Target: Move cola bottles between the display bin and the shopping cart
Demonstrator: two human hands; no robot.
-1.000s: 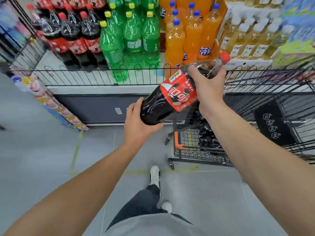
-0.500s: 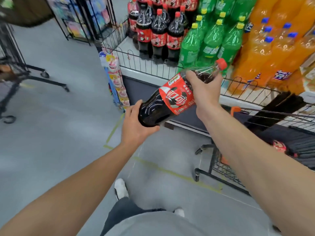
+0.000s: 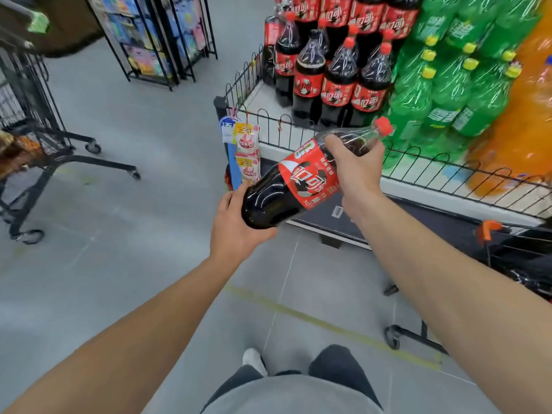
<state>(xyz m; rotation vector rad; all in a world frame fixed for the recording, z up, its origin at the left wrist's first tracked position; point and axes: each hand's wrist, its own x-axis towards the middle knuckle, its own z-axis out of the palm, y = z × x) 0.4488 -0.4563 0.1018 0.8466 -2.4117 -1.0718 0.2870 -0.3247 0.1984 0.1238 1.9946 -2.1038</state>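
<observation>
Change since earlier frame: view has swung left and nearer the bin; more of the aisle floor and far racks show, less of the cart; the grip on the bottle is unchanged
Held item: large dark cola bottle with red label and red cap [image 3: 295, 180], tilted, cap up and to the right, held in the air in front of the bin's near corner
Left hand [image 3: 236, 231]: cups the bottle's base from below, fingers curled round it
Right hand [image 3: 355, 171]: fingers clamped round the bottle's shoulder, just below the neck
Display bin: white-floored bin with low black wire fence [image 3: 298, 127]; upright red-labelled cola bottles [image 3: 337, 82] at its left end, green plastic bottles with yellow caps [image 3: 442, 94] beside them, orange bottles [image 3: 519, 138] further right
Bin corner: strip of hanging snack packets [image 3: 246, 153]
Shopping cart: black wire cart with orange corner piece [image 3: 507, 249], at the right edge, below the bin
Room: grey tiled floor [image 3: 119, 234] with a yellow line; black wheeled rack [image 3: 44, 162] at left; black magazine-style racks [image 3: 155, 40] at the back
</observation>
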